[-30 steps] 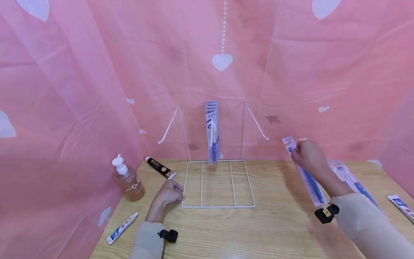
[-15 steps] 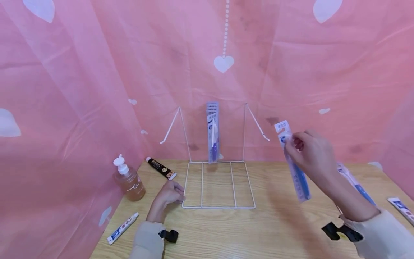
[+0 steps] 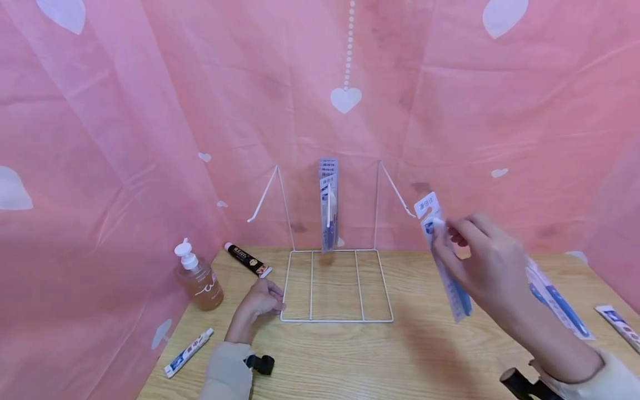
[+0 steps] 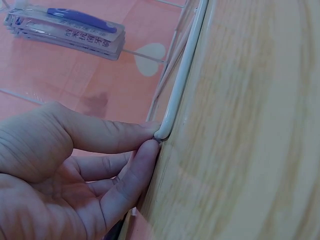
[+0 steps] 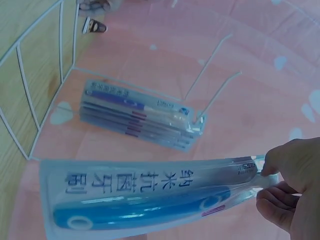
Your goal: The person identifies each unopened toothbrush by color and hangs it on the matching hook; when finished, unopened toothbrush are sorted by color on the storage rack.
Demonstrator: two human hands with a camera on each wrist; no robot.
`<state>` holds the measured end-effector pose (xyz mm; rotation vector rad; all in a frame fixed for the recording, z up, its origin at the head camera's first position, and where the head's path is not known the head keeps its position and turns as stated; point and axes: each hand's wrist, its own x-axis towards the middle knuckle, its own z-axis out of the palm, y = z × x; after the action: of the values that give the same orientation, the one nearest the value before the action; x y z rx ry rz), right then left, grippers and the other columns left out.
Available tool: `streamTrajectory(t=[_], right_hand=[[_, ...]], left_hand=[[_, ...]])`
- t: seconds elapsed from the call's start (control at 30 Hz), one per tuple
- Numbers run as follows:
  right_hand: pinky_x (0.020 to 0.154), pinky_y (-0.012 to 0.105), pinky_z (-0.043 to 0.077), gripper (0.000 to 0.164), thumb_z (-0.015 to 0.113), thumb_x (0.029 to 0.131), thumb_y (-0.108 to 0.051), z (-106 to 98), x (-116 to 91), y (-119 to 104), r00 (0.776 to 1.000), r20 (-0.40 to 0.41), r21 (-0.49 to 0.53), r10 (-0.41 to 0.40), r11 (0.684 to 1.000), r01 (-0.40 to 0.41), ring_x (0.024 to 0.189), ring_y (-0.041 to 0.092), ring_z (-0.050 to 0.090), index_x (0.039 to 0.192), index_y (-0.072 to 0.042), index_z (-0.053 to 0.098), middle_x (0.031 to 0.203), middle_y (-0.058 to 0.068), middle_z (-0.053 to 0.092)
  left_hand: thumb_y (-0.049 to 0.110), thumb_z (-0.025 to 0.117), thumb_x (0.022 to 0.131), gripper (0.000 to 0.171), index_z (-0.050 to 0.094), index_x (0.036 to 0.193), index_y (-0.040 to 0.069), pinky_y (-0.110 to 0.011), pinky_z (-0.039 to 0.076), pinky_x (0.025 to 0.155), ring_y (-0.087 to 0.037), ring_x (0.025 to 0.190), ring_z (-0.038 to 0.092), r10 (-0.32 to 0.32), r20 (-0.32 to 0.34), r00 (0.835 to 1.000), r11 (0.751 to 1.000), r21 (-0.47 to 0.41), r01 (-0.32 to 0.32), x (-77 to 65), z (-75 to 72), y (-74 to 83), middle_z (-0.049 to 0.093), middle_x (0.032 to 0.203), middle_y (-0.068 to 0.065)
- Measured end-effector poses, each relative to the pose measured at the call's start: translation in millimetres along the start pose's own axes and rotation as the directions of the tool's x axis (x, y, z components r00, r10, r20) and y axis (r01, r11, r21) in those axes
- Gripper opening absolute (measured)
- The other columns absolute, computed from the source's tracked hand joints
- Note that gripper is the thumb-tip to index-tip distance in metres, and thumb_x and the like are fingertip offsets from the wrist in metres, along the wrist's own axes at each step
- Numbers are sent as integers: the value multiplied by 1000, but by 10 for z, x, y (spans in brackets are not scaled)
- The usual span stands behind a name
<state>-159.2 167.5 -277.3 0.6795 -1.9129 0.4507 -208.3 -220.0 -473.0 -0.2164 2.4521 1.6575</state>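
Observation:
In the head view, my right hand pinches a packaged blue toothbrush near its top. The pack hangs tilted in the air, right of a white wire rack. Up close in the right wrist view, the clear pack shows dark lettering and the blue handle inside. My left hand pinches the rack's front left corner; the left wrist view shows thumb and forefinger on the white wire. Several toothbrush packs, the front one purple, hang on the rack's middle hook.
Left and right hooks of the rack hold nothing. On the wooden table are a pump bottle, a black tube, a white tube, another tube and toothbrush packs at right. Pink cloth hangs behind.
My right hand has lifted the packaged blue toothbrush from the right side and carried it left, toward the rack. My left hand has stayed at the rack's corner.

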Motion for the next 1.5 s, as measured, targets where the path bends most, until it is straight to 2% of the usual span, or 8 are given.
streamTrajectory(t=[0.3, 0.4, 0.57, 0.73, 0.83, 1.03, 1.3, 1.5], right_hand=[[47, 26, 46, 39, 51, 92, -32, 100, -33, -72, 1000, -2, 41, 3, 999, -3, 58, 15, 59, 82, 0, 69, 72, 5, 60], [49, 24, 47, 35, 53, 92, -30, 152, -63, -66, 1000, 23, 62, 11, 998, -12, 59, 14, 58, 84, -1, 70, 73, 4, 61], [49, 29, 50, 16, 64, 84, -16, 252, -91, -29, 996, 82, 66, 15, 998, -20, 59, 15, 60, 84, -1, 71, 74, 5, 62], [49, 35, 51, 7, 72, 80, -6, 365, -53, 17, 983, 162, 74, 86, 992, -99, 61, 18, 61, 84, -1, 69, 73, 6, 63], [48, 34, 47, 6, 72, 82, -4, 469, -2, 69, 974, 186, 93, 127, 985, -146, 59, 18, 58, 82, -2, 66, 71, 7, 63], [43, 28, 31, 14, 71, 84, -5, 756, 130, 213, 964, 199, 72, 176, 978, -193, 50, 14, 47, 77, -4, 59, 63, 5, 58], [47, 32, 40, 17, 67, 85, -11, 1157, 326, 422, 926, 229, 95, 299, 940, -327, 54, 21, 53, 72, -5, 58, 62, 7, 59], [47, 32, 39, 13, 66, 83, -11, 1421, 467, 515, 888, 251, 79, 385, 906, -416, 55, 24, 54, 74, -5, 59, 64, 10, 60]], left_hand=[[-21, 73, 71, 26, 61, 94, -14, -32, 61, 62, -22, 68, 60, 9, 12, 1000, 1000, -24, -8, -19, -13, 1, 58, 83, -16], [-21, 73, 71, 26, 61, 94, -14, -32, 61, 62, -22, 68, 60, 9, 10, 1000, 1000, -16, -9, -23, -11, 3, 57, 82, -16], [-20, 74, 71, 27, 62, 94, -13, -32, 61, 62, -22, 68, 60, 7, 6, 1000, 1000, -6, -7, -27, -4, 6, 57, 83, -16], [-20, 74, 72, 27, 61, 94, -13, -32, 61, 61, -22, 66, 62, 0, 10, 1000, 1000, -17, 0, -16, 3, 4, 58, 83, -17], [-20, 74, 72, 27, 61, 95, -13, -32, 61, 62, -22, 69, 62, -2, 10, 1000, 1000, -20, 3, -6, 0, -1, 59, 85, -17], [-21, 74, 71, 29, 61, 95, -13, -32, 61, 63, -23, 71, 60, 0, 3, 1000, 1000, -18, 0, -9, -2, -10, 59, 85, -17], [-19, 75, 71, 29, 61, 96, -13, -32, 61, 62, -23, 72, 59, 0, 10, 1000, 1000, -18, 0, -1, -10, -13, 58, 84, -16], [-20, 74, 71, 28, 61, 94, -13, -32, 61, 61, -22, 67, 61, 5, 12, 1000, 1000, -22, -5, 4, -10, -28, 57, 83, -16]])
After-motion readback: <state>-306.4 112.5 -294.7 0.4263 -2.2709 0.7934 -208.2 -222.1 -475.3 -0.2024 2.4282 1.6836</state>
